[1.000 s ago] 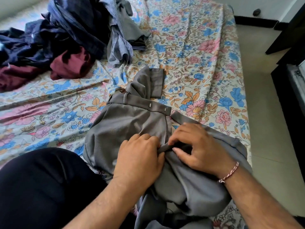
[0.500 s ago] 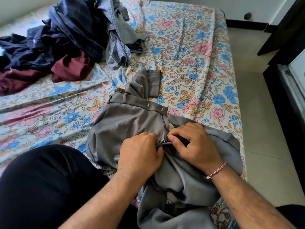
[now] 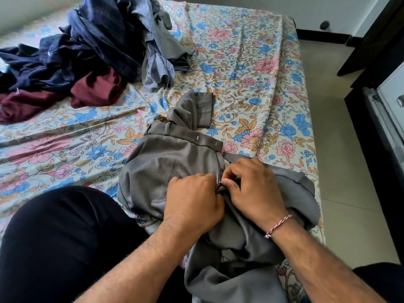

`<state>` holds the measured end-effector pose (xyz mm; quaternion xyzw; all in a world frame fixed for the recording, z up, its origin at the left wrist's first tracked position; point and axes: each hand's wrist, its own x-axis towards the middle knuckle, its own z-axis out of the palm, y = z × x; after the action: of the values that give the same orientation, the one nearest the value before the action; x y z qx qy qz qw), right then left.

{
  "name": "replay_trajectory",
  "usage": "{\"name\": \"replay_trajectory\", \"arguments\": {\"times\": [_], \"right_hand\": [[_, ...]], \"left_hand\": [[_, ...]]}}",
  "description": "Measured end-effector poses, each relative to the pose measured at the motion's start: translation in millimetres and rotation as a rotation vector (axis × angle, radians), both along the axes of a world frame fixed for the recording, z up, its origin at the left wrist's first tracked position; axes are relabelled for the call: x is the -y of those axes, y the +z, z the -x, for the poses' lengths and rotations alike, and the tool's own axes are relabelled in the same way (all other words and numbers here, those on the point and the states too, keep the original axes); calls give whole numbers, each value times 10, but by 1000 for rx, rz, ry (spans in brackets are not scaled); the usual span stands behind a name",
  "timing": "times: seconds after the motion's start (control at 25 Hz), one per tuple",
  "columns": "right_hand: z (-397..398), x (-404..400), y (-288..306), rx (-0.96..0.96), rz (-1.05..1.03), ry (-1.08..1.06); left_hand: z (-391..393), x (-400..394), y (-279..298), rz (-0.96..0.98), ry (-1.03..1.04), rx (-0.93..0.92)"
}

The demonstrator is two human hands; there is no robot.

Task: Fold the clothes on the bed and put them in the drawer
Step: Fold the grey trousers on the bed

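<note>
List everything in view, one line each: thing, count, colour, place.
trousers: one, grey, near part of the bed, under both hands
navy clothes: a heap, count unclear, dark blue, far left of the bed
maroon garment: at least one, maroon, front of the heap
grey-blue clothes: count unclear, right of the heap
bedsheet: one, floral pink, blue and orange, covers the bed
floor: pale tiles, right of the bed
dark furniture: black, right edge
bracelet: one, red and white, right wrist
left hand: grips the trousers
right hand: pinches the trousers at the fly
</note>
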<state>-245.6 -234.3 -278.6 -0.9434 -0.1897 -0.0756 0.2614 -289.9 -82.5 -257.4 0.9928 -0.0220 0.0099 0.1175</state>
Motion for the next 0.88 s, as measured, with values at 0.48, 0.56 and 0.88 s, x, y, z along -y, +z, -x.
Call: {"name": "replay_trajectory", "arguments": {"times": [0.48, 0.56, 0.88], "right_hand": [[-511, 385, 1, -213, -172, -47], [-631, 494, -23, -296, -259, -122], [-728, 325, -202, -480, -112, -98]], "left_hand": [[32, -89, 204, 102, -167, -130], [-307, -188, 276, 288, -166, -12], [-1203, -269, -160, -8, -252, -98]]}}
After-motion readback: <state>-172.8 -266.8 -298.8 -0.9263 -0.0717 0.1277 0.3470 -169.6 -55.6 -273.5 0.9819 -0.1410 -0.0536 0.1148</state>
